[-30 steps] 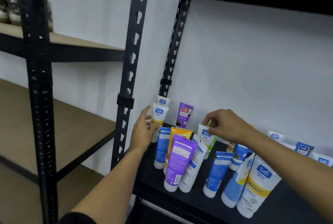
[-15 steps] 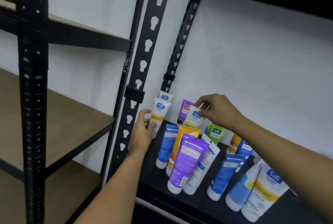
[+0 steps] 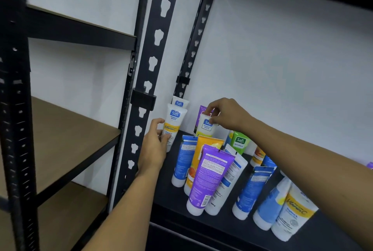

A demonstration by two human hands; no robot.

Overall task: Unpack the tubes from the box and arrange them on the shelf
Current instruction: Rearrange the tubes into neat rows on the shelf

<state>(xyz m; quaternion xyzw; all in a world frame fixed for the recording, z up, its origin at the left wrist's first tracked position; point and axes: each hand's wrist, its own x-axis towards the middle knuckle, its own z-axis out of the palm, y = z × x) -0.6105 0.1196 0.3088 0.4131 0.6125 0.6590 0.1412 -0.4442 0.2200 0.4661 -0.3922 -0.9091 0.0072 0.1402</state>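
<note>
Hands [image 3: 154, 145] [image 3: 226, 114] on two upright tubes [image 3: 172, 125] [image 3: 206, 127]

Single head view, close, angled down-right onto black shelf [image 3: 201, 216]; probably standing height.

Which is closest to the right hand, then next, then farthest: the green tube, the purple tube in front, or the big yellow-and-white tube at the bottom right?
1. Green tube, just below the right hand.
2. Purple tube, lower, front middle.
3. Yellow-and-white tube, far bottom right.
</note>
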